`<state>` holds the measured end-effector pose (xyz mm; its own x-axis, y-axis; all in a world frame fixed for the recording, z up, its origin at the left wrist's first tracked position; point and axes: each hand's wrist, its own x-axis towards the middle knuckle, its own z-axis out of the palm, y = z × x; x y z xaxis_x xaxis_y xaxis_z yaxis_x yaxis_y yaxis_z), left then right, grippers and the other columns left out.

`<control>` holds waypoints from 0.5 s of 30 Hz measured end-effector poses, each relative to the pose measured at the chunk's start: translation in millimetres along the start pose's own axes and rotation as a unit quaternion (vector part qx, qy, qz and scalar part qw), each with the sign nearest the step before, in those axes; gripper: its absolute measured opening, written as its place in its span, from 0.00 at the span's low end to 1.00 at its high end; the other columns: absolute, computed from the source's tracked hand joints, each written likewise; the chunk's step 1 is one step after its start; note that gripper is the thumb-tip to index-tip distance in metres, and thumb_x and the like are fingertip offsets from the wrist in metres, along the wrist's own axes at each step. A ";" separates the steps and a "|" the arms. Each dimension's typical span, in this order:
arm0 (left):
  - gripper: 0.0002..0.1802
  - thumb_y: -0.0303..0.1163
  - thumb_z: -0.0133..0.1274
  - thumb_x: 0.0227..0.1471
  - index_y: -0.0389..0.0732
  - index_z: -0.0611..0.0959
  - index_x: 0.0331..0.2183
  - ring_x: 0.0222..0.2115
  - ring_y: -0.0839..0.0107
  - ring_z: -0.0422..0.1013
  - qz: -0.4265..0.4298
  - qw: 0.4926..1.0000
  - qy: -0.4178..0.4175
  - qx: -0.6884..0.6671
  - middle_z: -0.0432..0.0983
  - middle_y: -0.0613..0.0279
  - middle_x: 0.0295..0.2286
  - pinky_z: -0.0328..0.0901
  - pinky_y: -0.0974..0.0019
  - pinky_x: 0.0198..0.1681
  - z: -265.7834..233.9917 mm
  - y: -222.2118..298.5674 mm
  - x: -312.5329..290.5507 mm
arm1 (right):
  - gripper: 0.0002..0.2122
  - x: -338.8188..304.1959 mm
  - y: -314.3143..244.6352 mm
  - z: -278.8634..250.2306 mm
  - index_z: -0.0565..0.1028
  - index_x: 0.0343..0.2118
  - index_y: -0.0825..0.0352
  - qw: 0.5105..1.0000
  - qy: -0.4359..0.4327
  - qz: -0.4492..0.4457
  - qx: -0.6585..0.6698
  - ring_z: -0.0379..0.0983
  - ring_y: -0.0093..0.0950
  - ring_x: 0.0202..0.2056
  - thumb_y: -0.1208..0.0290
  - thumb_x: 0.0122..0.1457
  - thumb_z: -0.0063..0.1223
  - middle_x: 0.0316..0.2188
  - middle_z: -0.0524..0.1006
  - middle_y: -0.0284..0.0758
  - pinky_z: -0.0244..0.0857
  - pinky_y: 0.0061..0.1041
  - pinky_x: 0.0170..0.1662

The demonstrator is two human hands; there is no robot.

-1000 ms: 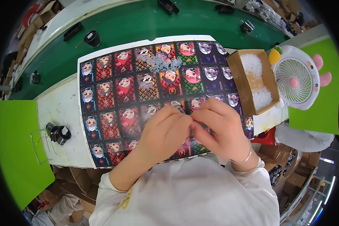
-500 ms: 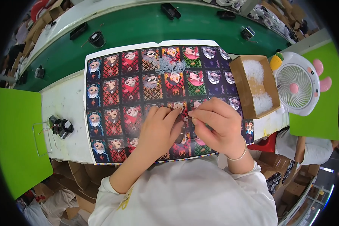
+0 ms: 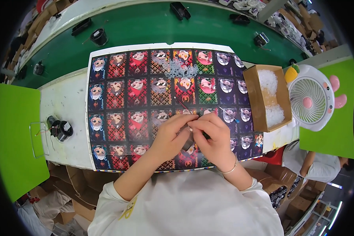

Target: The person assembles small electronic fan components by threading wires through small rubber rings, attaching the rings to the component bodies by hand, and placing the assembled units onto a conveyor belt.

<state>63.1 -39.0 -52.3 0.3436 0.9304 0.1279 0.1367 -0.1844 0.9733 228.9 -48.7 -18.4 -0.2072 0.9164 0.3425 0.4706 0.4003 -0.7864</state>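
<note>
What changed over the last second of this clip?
Little: the left hand and right hand stay pressed together over a small dark part above the printed sheet, shifting only slightly. The box, fan and black part kept their places.

The person wears a white top with pushed-up sleeves and a thin bracelet (image 3: pixel 229 169) on the right wrist.

Left hand (image 3: pixel 171 135), right hand (image 3: pixel 212 135) pinch small dark part (image 3: pixel 188 142).
</note>
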 end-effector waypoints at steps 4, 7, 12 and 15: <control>0.20 0.20 0.50 0.50 0.33 0.78 0.47 0.40 0.52 0.74 0.008 1.000 -0.008 -0.018 0.76 0.48 0.39 0.68 0.60 0.44 -0.4 0.1 1.9 | 0.12 -1.0 0.4 -1.4 0.80 0.36 0.68 0.997 -0.014 -0.046 -0.059 0.73 0.33 0.31 0.85 0.46 0.59 0.31 0.74 0.36 0.68 0.29 0.33; 0.20 0.18 0.50 0.50 0.34 0.78 0.48 0.38 0.52 0.73 0.006 1.000 -0.003 0.014 0.76 0.49 0.38 0.68 0.60 0.43 3.3 -1.4 1.8 | 0.15 5.8 2.8 -12.7 0.78 0.39 0.68 0.993 -0.047 -0.084 -0.067 0.72 0.37 0.35 0.85 0.45 0.58 0.33 0.74 0.38 0.69 0.32 0.36; 0.22 0.16 0.50 0.50 0.37 0.77 0.49 0.36 0.52 0.72 0.011 1.000 -0.009 0.027 0.75 0.50 0.37 0.67 0.59 0.41 1.8 1.2 1.2 | 0.10 1.3 42.8 -49.9 0.73 0.37 0.68 0.932 0.001 0.080 -0.352 0.68 0.42 0.39 0.75 0.53 0.59 0.33 0.71 0.42 0.62 0.38 0.42; 0.22 0.16 0.49 0.50 0.37 0.77 0.49 0.36 0.52 0.72 0.017 0.999 0.000 0.037 0.75 0.50 0.37 0.68 0.60 0.41 2.4 2.4 2.4 | 0.06 -2.8 57.1 -52.1 0.70 0.34 0.69 0.959 -0.055 0.070 -0.269 0.68 0.44 0.36 0.80 0.54 0.54 0.31 0.69 0.44 0.63 0.39 0.39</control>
<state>66.5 -38.0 -50.1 0.3498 0.9228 0.1612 0.1937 -0.2396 0.9514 301.1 -28.4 -37.5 -0.1850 0.9673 0.1732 0.8689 0.2434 -0.4310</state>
